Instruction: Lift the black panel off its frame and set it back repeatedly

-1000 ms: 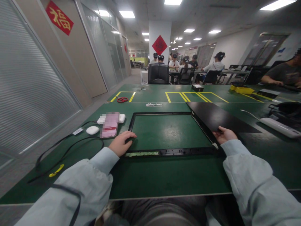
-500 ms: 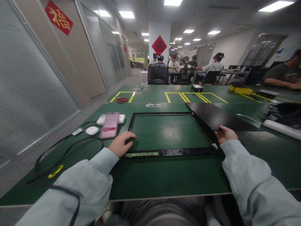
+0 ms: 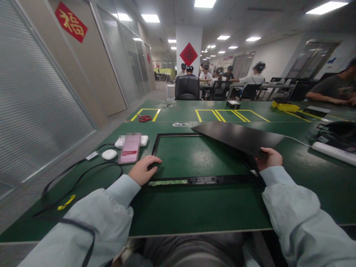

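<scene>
A rectangular black frame [image 3: 219,180] lies on the green table, with a green circuit strip [image 3: 168,183] along its near side. My left hand [image 3: 144,170] is at the frame's near left corner, fingers bent over the edge and thumb along the inside, gripping it. In my right hand [image 3: 269,160] is the near edge of a thin dark panel [image 3: 240,136], pinched between thumb and fingers. The panel is tilted and covers the frame's far right corner and most of its right side. A small white tab [image 3: 254,172] shows at the near right corner.
Left of the frame lie a pink phone [image 3: 129,150], a white rounded gadget [image 3: 109,154] and a black strap [image 3: 59,174]. Red-handled scissors [image 3: 145,118] and small white pieces [image 3: 182,125] are farther back. A white bar with a cable [image 3: 333,152] lies right. Another person [image 3: 333,87] sits at far right.
The dark panel has swung left over the frame, its far corner now covering the frame's far right corner. My right hand has barely shifted; my left hand has stayed put.
</scene>
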`<state>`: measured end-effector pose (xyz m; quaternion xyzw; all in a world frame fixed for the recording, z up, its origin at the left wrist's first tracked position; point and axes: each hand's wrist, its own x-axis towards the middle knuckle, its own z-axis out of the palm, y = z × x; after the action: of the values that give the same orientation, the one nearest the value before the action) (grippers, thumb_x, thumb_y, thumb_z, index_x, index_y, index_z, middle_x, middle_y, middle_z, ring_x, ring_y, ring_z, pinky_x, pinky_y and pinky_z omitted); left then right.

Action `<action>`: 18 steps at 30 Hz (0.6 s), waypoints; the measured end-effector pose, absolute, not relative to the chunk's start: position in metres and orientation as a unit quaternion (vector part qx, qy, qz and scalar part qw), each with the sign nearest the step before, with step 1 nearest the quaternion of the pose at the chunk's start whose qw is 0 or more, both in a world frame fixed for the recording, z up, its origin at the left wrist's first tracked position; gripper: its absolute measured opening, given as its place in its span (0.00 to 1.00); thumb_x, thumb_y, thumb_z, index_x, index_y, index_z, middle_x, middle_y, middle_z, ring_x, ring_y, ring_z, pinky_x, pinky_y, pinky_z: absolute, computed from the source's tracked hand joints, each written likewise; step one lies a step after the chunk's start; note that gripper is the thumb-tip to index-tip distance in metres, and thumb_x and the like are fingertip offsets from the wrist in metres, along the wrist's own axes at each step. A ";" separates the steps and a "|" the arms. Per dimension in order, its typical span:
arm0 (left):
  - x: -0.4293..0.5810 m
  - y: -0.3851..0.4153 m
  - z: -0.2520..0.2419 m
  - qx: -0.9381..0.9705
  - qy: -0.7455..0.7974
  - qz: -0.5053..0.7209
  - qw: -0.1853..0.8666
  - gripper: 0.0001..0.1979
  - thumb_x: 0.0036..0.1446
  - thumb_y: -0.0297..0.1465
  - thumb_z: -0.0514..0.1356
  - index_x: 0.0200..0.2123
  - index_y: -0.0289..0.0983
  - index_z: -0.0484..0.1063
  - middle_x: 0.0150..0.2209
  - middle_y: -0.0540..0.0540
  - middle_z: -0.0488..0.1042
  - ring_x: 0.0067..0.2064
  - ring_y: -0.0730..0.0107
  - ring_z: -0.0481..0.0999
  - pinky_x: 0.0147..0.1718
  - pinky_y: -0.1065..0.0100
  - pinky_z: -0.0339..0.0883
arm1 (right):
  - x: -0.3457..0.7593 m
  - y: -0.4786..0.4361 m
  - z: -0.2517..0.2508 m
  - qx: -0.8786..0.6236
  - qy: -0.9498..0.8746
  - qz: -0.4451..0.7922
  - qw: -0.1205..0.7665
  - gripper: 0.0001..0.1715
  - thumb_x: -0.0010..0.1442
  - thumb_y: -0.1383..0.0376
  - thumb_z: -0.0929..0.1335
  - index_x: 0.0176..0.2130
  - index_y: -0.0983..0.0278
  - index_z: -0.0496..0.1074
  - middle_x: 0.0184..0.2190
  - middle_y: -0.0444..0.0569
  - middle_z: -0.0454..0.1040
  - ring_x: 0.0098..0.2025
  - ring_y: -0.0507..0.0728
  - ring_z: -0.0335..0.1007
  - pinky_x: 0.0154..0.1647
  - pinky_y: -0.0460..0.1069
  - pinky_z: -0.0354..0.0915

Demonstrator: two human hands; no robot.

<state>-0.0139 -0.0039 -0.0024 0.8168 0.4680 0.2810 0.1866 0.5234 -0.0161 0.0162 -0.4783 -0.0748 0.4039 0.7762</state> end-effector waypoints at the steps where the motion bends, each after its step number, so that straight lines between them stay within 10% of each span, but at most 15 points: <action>1: -0.014 -0.004 -0.002 0.815 0.470 0.281 0.187 0.17 0.61 0.39 0.63 0.49 0.43 0.86 0.56 0.39 0.89 0.60 0.43 0.87 0.68 0.44 0.78 | 0.523 -0.017 0.018 -0.472 -0.069 0.403 0.781 0.11 0.54 0.75 0.67 0.35 0.60 0.74 0.26 0.43 0.78 0.23 0.53 0.75 0.18 0.44 0.69; 12: -0.010 0.003 -0.007 0.633 0.528 0.462 0.326 0.29 0.53 0.37 0.67 0.59 0.38 0.77 0.60 0.33 0.86 0.66 0.40 0.84 0.74 0.38 0.69 | 0.529 -0.020 0.019 -0.423 -0.094 0.484 0.760 0.27 0.43 0.71 0.69 0.43 0.52 0.80 0.28 0.43 0.82 0.29 0.62 0.82 0.31 0.58 0.85; 18: 0.004 -0.010 0.012 0.432 0.504 0.568 0.486 0.25 0.56 0.33 0.74 0.57 0.38 0.77 0.59 0.33 0.86 0.62 0.47 0.86 0.61 0.51 0.82 | 0.534 -0.022 0.011 -0.433 -0.170 0.499 0.731 0.29 0.37 0.66 0.70 0.41 0.48 0.81 0.29 0.47 0.85 0.48 0.76 0.89 0.44 0.73 0.87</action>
<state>0.0036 -0.0096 0.0116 0.4320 0.5041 0.5681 0.4863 0.5344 -0.0217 0.0107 -0.4334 -0.1704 0.4988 0.7310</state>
